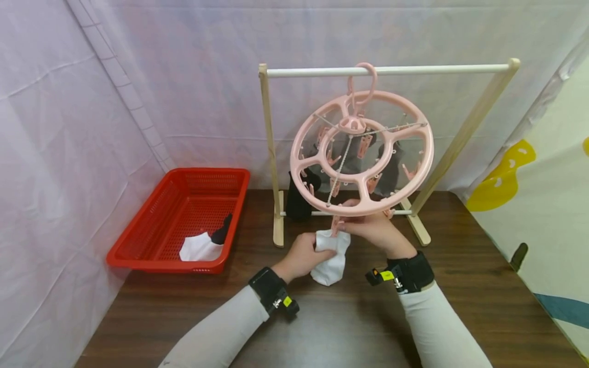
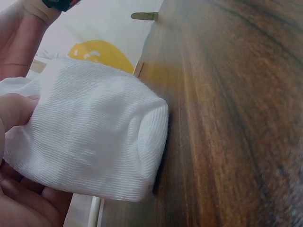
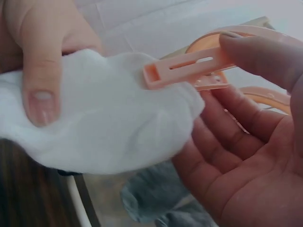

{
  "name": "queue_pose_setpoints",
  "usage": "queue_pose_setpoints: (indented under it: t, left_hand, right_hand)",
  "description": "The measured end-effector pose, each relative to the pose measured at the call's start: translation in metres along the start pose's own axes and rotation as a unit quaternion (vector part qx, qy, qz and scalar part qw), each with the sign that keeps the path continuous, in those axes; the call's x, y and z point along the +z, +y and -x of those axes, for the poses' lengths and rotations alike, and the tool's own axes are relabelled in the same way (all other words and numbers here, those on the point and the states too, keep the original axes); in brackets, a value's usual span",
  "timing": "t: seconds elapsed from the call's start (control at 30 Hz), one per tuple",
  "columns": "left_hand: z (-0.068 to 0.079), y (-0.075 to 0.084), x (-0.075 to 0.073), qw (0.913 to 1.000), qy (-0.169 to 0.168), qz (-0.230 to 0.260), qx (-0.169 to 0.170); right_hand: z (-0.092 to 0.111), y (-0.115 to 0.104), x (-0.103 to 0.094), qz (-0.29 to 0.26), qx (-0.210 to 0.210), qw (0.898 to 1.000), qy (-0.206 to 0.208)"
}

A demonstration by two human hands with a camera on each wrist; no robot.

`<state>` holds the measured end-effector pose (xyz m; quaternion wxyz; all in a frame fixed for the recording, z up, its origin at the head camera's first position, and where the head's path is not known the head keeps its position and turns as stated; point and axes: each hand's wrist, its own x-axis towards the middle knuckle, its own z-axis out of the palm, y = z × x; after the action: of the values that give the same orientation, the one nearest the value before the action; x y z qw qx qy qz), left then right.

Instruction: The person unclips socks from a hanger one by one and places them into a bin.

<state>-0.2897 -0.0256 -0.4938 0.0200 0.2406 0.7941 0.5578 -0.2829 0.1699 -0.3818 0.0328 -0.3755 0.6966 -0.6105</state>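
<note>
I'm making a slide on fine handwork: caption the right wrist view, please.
Left hand holds a white sock; right hand pinches a pink clip whose end overlaps the sock.

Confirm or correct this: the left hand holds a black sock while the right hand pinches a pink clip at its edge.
Wrong colour: the right wrist view shows a white sock. The left hand holds it while the right hand pinches a pink clip at its edge.
</note>
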Motion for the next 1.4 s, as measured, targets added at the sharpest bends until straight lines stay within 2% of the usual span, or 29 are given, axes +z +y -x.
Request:
queue_pose_setpoints:
  t: [0.17,0.37,0.87,1.0,1.17,1.2,1.3,1.4]
  left_hand:
    - [0.001,0.001,-0.001,1.0000,0.001,0.006,-0.003]
    - [0.000,0.000,-0.001,1.0000,-0.003,0.006,-0.004]
    - [0.002,0.005,0.000,0.9999,0.006,0.010,0.001]
    - [0.002,0.005,-0.001,0.9999,0.005,0.013,0.000]
    - [0.001,0.005,-0.002,0.9999,0.008,0.010,0.005]
    - [0.002,0.010,-0.003,0.9999,0.010,0.009,0.004]
    - [0.002,0.011,-0.004,0.9999,0.010,0.004,0.008]
    - [0.003,0.012,-0.005,0.9999,0.006,-0.001,0.008]
  right_hand:
    - [-0.001,0.007,0.003,-0.059,-0.014,0.998,0.014]
    - [0.000,0.013,0.005,-0.106,-0.004,0.994,0.026]
    - [0.001,0.008,0.004,-0.039,-0.001,0.999,0.013]
    - [0.001,0.008,0.004,-0.043,-0.018,0.999,0.011]
    - [0.002,0.007,0.005,-0.042,-0.010,0.999,0.022]
    - [0.002,0.006,0.005,-0.039,-0.005,0.999,0.027]
    - [0.003,0.004,0.005,-0.036,0.005,0.999,0.035]
    - [0.002,0.003,0.005,-0.046,-0.007,0.998,0.033]
